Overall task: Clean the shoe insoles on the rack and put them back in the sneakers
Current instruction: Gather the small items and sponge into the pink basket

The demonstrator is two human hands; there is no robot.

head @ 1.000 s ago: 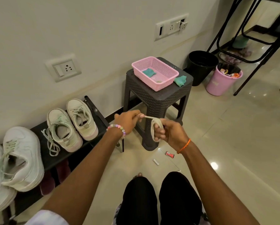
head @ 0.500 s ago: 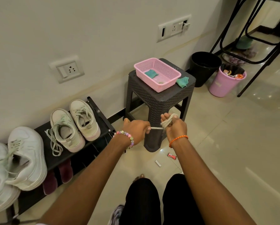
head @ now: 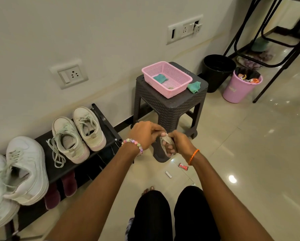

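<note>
The right hand (head: 179, 144) was curled round a pale, crumpled cloth (head: 165, 139), fingers folded under it with the fingertips (head: 170, 151) showing below the wad. The left hand (head: 145, 133) met it at its nine o'clock side, thumb and fingers pinching the same cloth at the top, so both hands touched in front of the near leg of the stool (head: 170, 108). A beaded bracelet (head: 133, 144) circled the left wrist and an orange thread band (head: 193, 155) the right.

At twelve o'clock from the hands the dark stool carried a pink basket (head: 166, 87) with one teal cloth (head: 160, 78) lying inside it; a second teal cloth (head: 194, 86) lay on the stool top just beside the basket's right wall.

At nine o'clock stood the black shoe rack (head: 104, 119) against the wall. On its top shelf sat a pair of pale green-laced sneakers (head: 78, 136), and farther toward eight o'clock a pair of white sneakers (head: 24, 169). Whether insoles lay inside any of them could not be told. Maroon footwear (head: 68, 185) showed on the lower shelf.

At five o'clock, on the tiled floor (head: 250, 153), lay a small red wrapper (head: 183, 166) and a small white piece (head: 168, 174). At two o'clock a black bin (head: 217, 72) and a pink bin (head: 239, 87) stood side by side near the wall.
</note>
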